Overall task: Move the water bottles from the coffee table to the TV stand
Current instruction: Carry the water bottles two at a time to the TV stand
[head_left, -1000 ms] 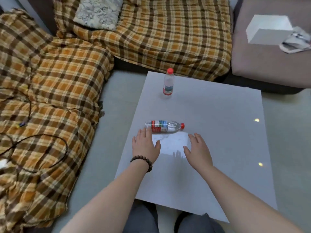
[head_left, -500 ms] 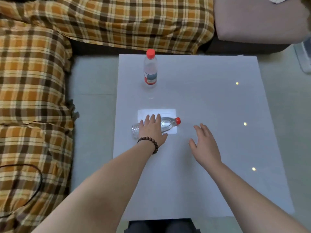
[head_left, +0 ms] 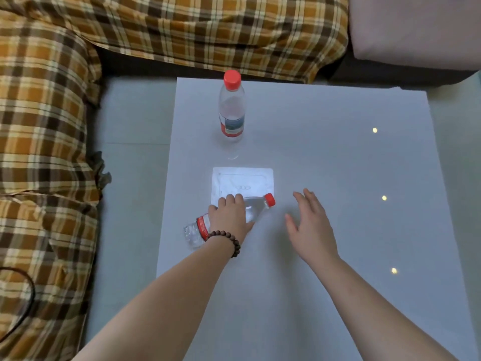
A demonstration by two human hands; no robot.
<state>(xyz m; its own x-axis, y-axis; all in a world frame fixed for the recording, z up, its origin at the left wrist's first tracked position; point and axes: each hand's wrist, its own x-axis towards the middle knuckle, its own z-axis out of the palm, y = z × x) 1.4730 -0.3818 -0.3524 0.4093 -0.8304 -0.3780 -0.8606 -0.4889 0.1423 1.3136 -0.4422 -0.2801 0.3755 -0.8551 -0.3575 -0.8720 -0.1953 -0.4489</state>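
A plaid blanket (head_left: 208, 29) drapes the sofa past the far edge and down the left side. A dark cord (head_left: 24, 306) loops on it, bottom left. A plain mauve cushion (head_left: 416, 29) sits top right.

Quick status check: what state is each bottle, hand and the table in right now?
Lying clear plastic bottle, red cap: on its side, capped, under the left hand.
Standing clear plastic bottle, red cap: upright, capped, untouched.
Left hand: grip closed on the lying bottle.
Right hand: open, empty.
White coffee table: holds both bottles.
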